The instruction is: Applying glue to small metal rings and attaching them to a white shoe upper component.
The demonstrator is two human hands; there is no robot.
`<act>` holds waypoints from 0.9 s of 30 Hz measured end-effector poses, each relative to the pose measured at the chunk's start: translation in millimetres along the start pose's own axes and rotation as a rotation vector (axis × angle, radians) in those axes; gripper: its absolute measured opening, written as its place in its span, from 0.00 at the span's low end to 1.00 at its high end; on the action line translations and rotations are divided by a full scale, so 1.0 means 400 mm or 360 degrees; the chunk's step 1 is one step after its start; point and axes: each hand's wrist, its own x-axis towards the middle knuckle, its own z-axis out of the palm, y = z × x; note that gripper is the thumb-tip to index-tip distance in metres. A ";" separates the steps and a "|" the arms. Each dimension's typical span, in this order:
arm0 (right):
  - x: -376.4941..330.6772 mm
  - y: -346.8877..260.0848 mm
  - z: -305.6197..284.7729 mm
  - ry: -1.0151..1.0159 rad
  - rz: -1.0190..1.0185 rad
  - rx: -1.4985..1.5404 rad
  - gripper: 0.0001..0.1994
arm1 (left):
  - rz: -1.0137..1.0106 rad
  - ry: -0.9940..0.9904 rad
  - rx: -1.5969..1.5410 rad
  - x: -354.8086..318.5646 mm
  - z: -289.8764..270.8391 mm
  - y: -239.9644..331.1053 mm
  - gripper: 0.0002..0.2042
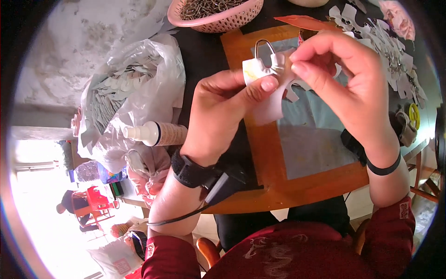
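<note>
My left hand pinches a small white piece of soft sheet material between thumb and fingers. This piece is folded and gathered around the lower part of a curved metal ring, whose bare top loop sticks up. My right hand has its thumb and index fingertip closed at the right edge of the white material, its other fingers curled behind. Whether a thread or small tool is also between those fingertips cannot be made out. Below the hands, a white cut-out scrap shows partly.
A pink basket of metal rings stands at the back. On the left are a plastic bag of white cut pieces and a white bottle. White pieces with metal parts pile up at right. A brown-bordered board lies below.
</note>
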 end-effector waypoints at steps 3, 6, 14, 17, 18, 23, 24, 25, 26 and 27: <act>-0.001 -0.001 0.002 0.0042 -0.0016 0.0107 0.03 | 0.0125 -0.0019 -0.0013 -0.005 0.007 -0.003 0.08; -0.002 -0.001 0.000 0.0018 -0.0056 0.0091 0.04 | 0.0230 0.0023 -0.0028 -0.008 0.025 -0.002 0.08; -0.001 -0.005 0.003 0.0004 -0.0016 0.0020 0.04 | 0.0308 0.0003 -0.0027 -0.010 0.025 -0.007 0.09; -0.002 -0.006 0.002 0.0065 -0.0058 0.0020 0.03 | 0.0200 0.0140 -0.0006 -0.012 0.024 -0.007 0.10; 0.002 -0.001 -0.003 0.0045 -0.0180 -0.0170 0.04 | 0.0205 0.0181 0.0089 -0.012 0.029 -0.003 0.11; 0.001 0.021 0.005 0.0098 -0.0490 -0.0381 0.07 | 0.0212 0.0169 0.0248 -0.020 0.030 0.004 0.15; 0.001 0.020 0.007 0.0101 -0.0509 -0.0402 0.08 | 0.0220 0.0186 0.0250 -0.021 0.035 0.008 0.16; 0.001 0.020 0.007 0.0103 -0.0527 -0.0421 0.08 | 0.0227 0.0203 0.0251 -0.022 0.038 0.010 0.18; 0.002 0.018 0.006 0.0105 -0.0526 -0.0423 0.08 | 0.0227 0.0200 0.0252 -0.021 0.037 0.012 0.18; 0.003 0.015 0.004 0.0094 -0.0539 -0.0434 0.09 | 0.0186 0.0206 0.0288 -0.019 0.034 0.015 0.19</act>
